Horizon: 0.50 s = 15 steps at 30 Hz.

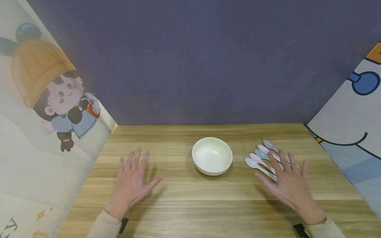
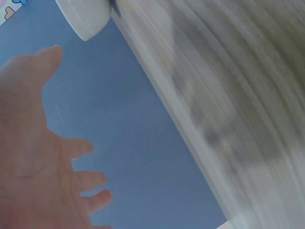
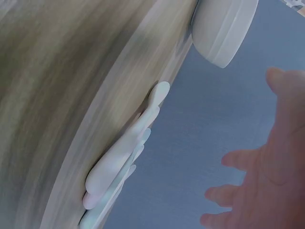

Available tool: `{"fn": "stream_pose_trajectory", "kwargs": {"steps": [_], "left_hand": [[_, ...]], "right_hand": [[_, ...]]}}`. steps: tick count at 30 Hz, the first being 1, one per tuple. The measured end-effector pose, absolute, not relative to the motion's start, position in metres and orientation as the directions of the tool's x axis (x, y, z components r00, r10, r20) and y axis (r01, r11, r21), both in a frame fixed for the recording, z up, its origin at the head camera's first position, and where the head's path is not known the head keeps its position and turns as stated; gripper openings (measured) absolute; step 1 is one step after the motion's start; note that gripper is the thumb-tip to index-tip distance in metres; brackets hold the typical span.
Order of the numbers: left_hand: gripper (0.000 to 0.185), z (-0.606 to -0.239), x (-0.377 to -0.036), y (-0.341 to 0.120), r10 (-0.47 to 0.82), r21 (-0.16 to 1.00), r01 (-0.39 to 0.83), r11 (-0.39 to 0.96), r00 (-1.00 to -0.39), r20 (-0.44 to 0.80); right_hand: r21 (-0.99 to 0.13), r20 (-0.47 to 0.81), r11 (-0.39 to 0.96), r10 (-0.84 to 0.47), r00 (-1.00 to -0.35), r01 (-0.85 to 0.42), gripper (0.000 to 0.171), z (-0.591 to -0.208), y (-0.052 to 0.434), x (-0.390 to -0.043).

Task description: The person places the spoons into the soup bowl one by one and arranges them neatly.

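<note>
A purple wall [image 1: 202, 59] stands at the far side, with a cartoon-printed panel [image 1: 44, 99] on the left showing a figure in an orange hat, and another printed panel [image 1: 351, 132] on the right. Between them lies the wooden surface [image 1: 190, 201], its grain running left to right. Near the middle of the surface, a little toward the far side, sits a white bowl [image 1: 212, 155], upright and with nothing visible inside. The left hand [image 1: 132, 180] lies well to the left of the bowl, released, palm down with fingers straight and spread, holding nothing; whether it rests on the surface or hovers just above cannot be told. The right hand [image 1: 290, 185] is on the right side, also released, fingers spread and straight, with its fingertips over the near ends of a row of pastel spoons [image 1: 263, 158]; it grasps none of them. The spoons lie side by side just to the right of the bowl, their bowls pointing far-left, in pale blue, pink and green. The right wrist view shows the spoons [image 3: 126, 157] flat on the surface with the bowl [image 3: 224, 28] beyond them, apart from the open fingers [image 3: 238, 160].
</note>
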<state>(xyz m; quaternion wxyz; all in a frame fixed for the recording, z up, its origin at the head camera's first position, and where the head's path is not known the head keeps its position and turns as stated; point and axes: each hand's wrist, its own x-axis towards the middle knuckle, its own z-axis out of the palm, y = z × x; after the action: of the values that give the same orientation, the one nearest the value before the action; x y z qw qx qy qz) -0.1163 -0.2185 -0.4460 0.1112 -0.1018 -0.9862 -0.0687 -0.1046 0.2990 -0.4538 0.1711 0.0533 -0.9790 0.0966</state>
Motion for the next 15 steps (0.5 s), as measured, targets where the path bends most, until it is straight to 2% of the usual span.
{"fn": "stream_pose_trajectory", "kwargs": {"steps": [7,15], "left_hand": [[0.105,-0.4479,-0.1184,-0.2139,0.204,0.119,0.239,0.964,-0.947,0.249],[0.105,-0.4478,-0.118,-0.2098,0.213,0.136,0.254,0.958,-0.943,0.257]], "right_hand": [[-0.172,0.388,0.973,-0.079,-0.918,-0.156,0.095,-0.4554,0.2978,-0.1061],[-0.229,0.365,0.96,-0.07,-0.929,-0.163,0.088,-0.4512,0.2985,-0.1069]]}}
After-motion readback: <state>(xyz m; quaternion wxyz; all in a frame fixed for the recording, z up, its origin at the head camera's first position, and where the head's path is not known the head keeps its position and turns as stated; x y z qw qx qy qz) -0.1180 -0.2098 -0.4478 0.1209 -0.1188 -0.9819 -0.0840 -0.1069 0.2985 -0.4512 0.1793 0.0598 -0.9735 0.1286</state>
